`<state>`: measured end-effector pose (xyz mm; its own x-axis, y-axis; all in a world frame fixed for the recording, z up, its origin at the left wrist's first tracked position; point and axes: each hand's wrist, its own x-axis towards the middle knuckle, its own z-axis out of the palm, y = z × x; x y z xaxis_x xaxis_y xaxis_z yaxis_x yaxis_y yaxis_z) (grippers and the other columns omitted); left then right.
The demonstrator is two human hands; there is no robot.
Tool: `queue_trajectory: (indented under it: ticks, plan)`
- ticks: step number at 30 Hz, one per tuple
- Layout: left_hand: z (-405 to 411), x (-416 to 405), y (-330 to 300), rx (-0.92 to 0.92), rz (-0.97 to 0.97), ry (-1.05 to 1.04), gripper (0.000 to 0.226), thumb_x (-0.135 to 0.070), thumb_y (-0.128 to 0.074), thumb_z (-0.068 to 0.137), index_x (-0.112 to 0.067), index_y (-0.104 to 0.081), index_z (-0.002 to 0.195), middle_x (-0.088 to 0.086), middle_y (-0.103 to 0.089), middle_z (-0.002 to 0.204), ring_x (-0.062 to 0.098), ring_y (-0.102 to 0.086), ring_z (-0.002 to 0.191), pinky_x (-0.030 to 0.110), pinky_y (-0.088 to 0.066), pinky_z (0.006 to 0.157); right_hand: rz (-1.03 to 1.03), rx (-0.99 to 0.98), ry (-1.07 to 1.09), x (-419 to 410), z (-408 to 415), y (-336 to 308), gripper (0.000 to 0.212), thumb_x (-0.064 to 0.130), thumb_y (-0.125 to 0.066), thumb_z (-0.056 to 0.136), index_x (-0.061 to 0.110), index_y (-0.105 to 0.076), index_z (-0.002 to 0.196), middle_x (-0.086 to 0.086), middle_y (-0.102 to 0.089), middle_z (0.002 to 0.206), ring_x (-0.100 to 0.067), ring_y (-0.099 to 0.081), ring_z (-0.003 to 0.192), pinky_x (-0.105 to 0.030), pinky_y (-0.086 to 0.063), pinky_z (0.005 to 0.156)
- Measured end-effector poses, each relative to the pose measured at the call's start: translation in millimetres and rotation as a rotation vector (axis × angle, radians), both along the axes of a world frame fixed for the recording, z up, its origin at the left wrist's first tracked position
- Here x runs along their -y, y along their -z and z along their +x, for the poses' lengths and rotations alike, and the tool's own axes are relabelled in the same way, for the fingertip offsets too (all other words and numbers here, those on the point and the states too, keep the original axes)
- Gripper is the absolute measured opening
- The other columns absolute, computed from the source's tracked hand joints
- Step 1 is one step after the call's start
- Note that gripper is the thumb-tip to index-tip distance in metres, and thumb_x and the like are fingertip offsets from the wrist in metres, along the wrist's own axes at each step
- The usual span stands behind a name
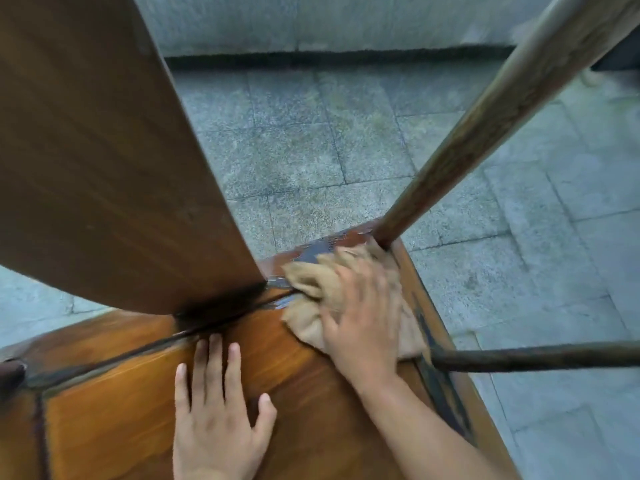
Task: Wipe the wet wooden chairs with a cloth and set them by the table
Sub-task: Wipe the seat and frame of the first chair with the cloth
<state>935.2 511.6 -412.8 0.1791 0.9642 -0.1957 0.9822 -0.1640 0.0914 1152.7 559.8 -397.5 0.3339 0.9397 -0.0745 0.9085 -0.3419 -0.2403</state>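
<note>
one chair (114, 403), one cloth (311, 327), two hands

Outdoor paved yard or courtyard, judging by the ground: grey granite-like paving slabs (311, 140) laid in offset rows, mottled and damp-looking. A low stone or concrete step (329, 22) runs across the far side, with a dark drainage-like gap (329, 57) along its base. A wooden chair (121, 393) stands directly on this paving, its seat showing wet patches near the back edge, which fits open-air ground rather than an indoor room.
</note>
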Motion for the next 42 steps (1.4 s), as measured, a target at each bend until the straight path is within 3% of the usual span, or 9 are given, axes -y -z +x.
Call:
queue_trajectory:
  ticks: [4,8,15,20,26,33,37,40,42]
  plan:
    - [1.6,-3.7,1.7,0.035,-0.034,-0.006,0.087,-0.064,-0.009,0.089,-0.004,-0.041,0.144,0.019,-0.032,0.157,0.038,-0.029,0.145,0.06,-0.019,0.118,-0.025,-0.009,0.304,20.8,27.2,-6.7,0.059,0.048,-0.054,0.1,0.025,-0.039,0.152,-0.004,-0.038,0.16,-0.031,-0.026,0.152,-0.051,-0.02,0.124]
    - [-0.1,-2.8,9.4,0.078,0.007,-0.006,0.085,-0.064,-0.012,0.088,-0.006,-0.036,0.146,0.018,-0.029,0.159,0.037,-0.026,0.147,0.058,-0.014,0.12,0.075,-0.089,0.739,-45.9,39.7,-9.4,0.04,0.051,-0.046,0.102,0.021,-0.055,0.127,-0.009,-0.06,0.131,-0.036,-0.057,0.12,-0.047,-0.041,0.099]
    - [-0.4,-0.8,14.4,0.027,0.034,0.014,0.085,-0.056,-0.038,0.081,-0.005,-0.03,0.149,0.017,-0.023,0.161,0.034,-0.02,0.15,0.059,-0.012,0.12,-0.172,-0.426,0.81,-69.6,117.7,-13.5,0.045,0.04,-0.035,0.106,0.013,-0.061,0.13,-0.02,-0.062,0.134,-0.04,-0.056,0.124,-0.045,-0.045,0.103]
    - [0.8,2.6,12.1,-0.064,0.042,0.024,0.082,-0.054,-0.035,0.084,-0.002,-0.035,0.148,0.018,-0.027,0.159,0.033,-0.021,0.149,0.057,-0.01,0.121,0.1,0.102,0.412,11.0,21.4,1.3,0.049,0.037,-0.06,0.096,0.01,-0.057,0.137,-0.022,-0.058,0.135,-0.044,-0.052,0.126,-0.055,-0.035,0.109]
    - [4.7,2.3,4.9,-0.1,0.043,-0.003,0.082,-0.056,-0.03,0.085,-0.004,-0.034,0.148,0.016,-0.025,0.159,0.03,-0.015,0.15,0.055,-0.009,0.122,0.007,0.053,-0.041,126.3,1.2,-6.1,0.055,0.048,-0.064,0.085,0.023,-0.06,0.135,-0.009,-0.053,0.145,-0.036,-0.046,0.138,-0.056,-0.039,0.111]
    - [2.2,3.5,9.2,-0.075,0.071,0.005,0.081,-0.058,-0.028,0.088,-0.007,-0.027,0.151,0.014,-0.02,0.161,0.029,-0.01,0.151,0.054,-0.007,0.122,0.008,-0.02,0.646,172.3,35.7,-15.4,0.044,0.041,-0.057,0.101,0.026,-0.048,0.141,-0.006,-0.054,0.141,-0.032,-0.049,0.131,-0.049,-0.042,0.107]
    - [2.3,5.9,10.6,-0.049,0.114,0.005,0.08,-0.057,-0.027,0.089,-0.007,-0.024,0.151,0.015,-0.019,0.161,0.03,-0.01,0.151,0.054,-0.007,0.122,-0.094,-0.251,0.943,119.5,108.6,-9.7,0.048,0.06,-0.039,0.099,0.019,-0.063,0.105,-0.001,-0.067,0.093,-0.029,-0.062,0.087,-0.032,-0.039,0.066]
    - [2.8,5.4,10.2,-0.033,0.131,0.008,0.079,-0.057,-0.027,0.09,-0.008,-0.023,0.151,0.015,-0.018,0.161,0.031,-0.01,0.151,0.054,-0.007,0.123,-0.183,-0.358,1.0,104.6,131.7,-10.1,0.048,0.056,-0.041,0.097,0.014,-0.064,0.104,-0.005,-0.064,0.096,-0.03,-0.06,0.091,-0.036,-0.043,0.076]
    - [2.6,6.0,9.4,-0.02,0.145,0.003,0.079,-0.058,-0.028,0.09,-0.009,-0.023,0.151,0.015,-0.018,0.161,0.031,-0.01,0.151,0.054,-0.007,0.123,-0.043,-0.149,0.961,121.4,103.1,-3.4,0.042,0.052,-0.043,0.097,0.016,-0.061,0.11,-0.007,-0.065,0.106,-0.034,-0.062,0.098,-0.042,-0.047,0.083]
